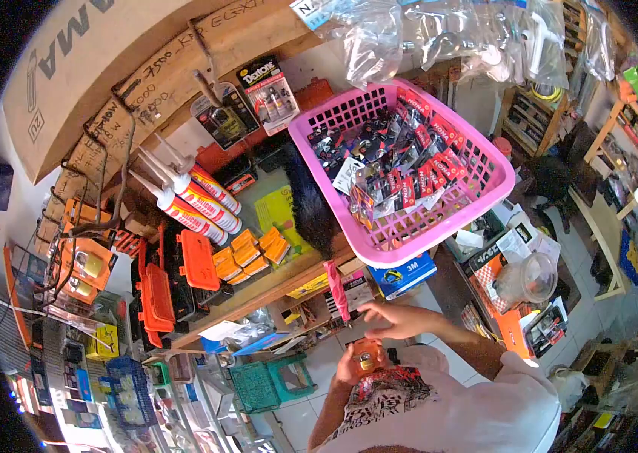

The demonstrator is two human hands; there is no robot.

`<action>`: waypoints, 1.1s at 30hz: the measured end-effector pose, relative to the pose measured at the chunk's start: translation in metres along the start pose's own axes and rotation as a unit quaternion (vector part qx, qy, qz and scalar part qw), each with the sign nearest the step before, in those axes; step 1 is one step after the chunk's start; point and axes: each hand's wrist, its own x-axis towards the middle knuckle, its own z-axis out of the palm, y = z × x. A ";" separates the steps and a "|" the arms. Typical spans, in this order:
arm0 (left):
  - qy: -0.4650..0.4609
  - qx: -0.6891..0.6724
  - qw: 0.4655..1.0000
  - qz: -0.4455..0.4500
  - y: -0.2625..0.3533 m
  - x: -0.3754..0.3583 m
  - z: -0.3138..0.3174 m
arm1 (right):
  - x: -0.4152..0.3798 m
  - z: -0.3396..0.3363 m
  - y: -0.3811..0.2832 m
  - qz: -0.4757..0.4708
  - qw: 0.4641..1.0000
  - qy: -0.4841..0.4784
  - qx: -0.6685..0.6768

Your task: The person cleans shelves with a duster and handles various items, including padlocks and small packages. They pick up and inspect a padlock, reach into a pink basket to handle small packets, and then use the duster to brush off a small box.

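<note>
My left hand (347, 368) is closed around the side of an orange padlock pack (367, 356), held close to my chest. A brass-coloured shape like a padlock shows on its front. Just above the pack, my right hand (394, 321) is held in the air with its fingers apart and nothing in them. Beyond my hands a pink plastic basket (417, 255) rests on the wooden counter. Inside it lie many small packets with red "HONA" labels (428, 177). A pink strip of cloth or plastic (336, 291) hangs from the counter edge near my right hand.
Silicone tubes (196, 211), small orange boxes (247, 253) and an open orange case (156, 298) occupy the counter's left. A blue 3M box (405, 275) sits beneath the basket. Plastic bags (477, 45) hang overhead. A clear tub (538, 277) stands right; a green crate (262, 385) is below.
</note>
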 end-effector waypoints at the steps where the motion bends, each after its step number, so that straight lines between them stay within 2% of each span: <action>1: 0.004 -0.034 0.999 0.013 0.000 -0.002 -0.001 | 0.006 0.001 -0.001 0.016 0.999 0.007 0.046; 3: 0.014 -0.101 0.994 0.042 -0.001 -0.006 -0.005 | 0.020 0.004 -0.004 0.016 0.990 0.021 0.140; 4: 0.105 -0.095 0.989 0.045 0.003 -0.010 0.004 | 0.029 0.006 -0.004 0.000 0.982 0.029 0.187; 5: 0.114 -0.112 0.986 0.054 0.005 -0.012 0.006 | 0.039 0.008 -0.004 -0.017 0.971 0.036 0.234; 6: 0.123 -0.128 0.982 0.065 0.007 -0.014 0.007 | 0.050 0.008 -0.002 0.049 0.955 0.019 0.294; 9: 0.147 -0.148 0.973 0.096 0.012 -0.019 0.006 | 0.075 0.003 -0.023 0.070 0.845 -0.017 0.531; 10: 0.143 -0.154 0.972 0.108 0.012 -0.021 0.006 | 0.079 0.000 -0.034 0.033 0.792 -0.037 0.608; 14: 0.170 -0.145 0.964 0.143 0.015 -0.031 -0.001 | 0.105 -0.003 -0.042 0.049 0.714 0.024 0.698; 15: 0.160 -0.158 0.962 0.156 0.015 -0.033 -0.001 | 0.107 -0.004 -0.049 0.063 0.716 0.051 0.694; 18: 0.149 -0.182 0.954 0.188 0.013 -0.043 -0.003 | 0.117 -0.012 -0.038 0.079 0.711 0.041 0.698; 19: 0.159 -0.180 0.951 0.193 0.011 -0.048 -0.005 | 0.117 -0.011 -0.043 0.103 0.716 0.078 0.686; 21: 0.177 -0.179 0.945 0.209 0.006 -0.057 -0.009 | 0.118 -0.013 -0.037 0.063 0.712 0.013 0.699; 25: 0.217 -0.170 0.926 0.260 0.008 -0.078 -0.014 | 0.105 0.000 -0.033 0.116 0.814 0.080 0.563; 28: 0.238 -0.174 0.904 0.310 0.021 -0.096 -0.013 | 0.078 0.022 -0.024 0.093 0.851 0.096 0.507; 29: 0.250 -0.169 0.894 0.330 0.025 -0.102 -0.017 | 0.068 0.030 -0.002 0.053 0.863 0.030 0.502; 30: 0.264 -0.167 0.883 0.351 0.029 -0.108 -0.023 | 0.058 0.048 0.007 0.063 0.862 0.062 0.499; 32: 0.287 -0.169 0.856 0.396 0.034 -0.122 -0.028 | 0.035 0.072 0.032 0.023 0.908 0.034 0.418; 33: 0.296 -0.173 0.841 0.419 0.041 -0.129 -0.027 | 0.022 0.082 0.038 0.079 0.934 0.033 0.348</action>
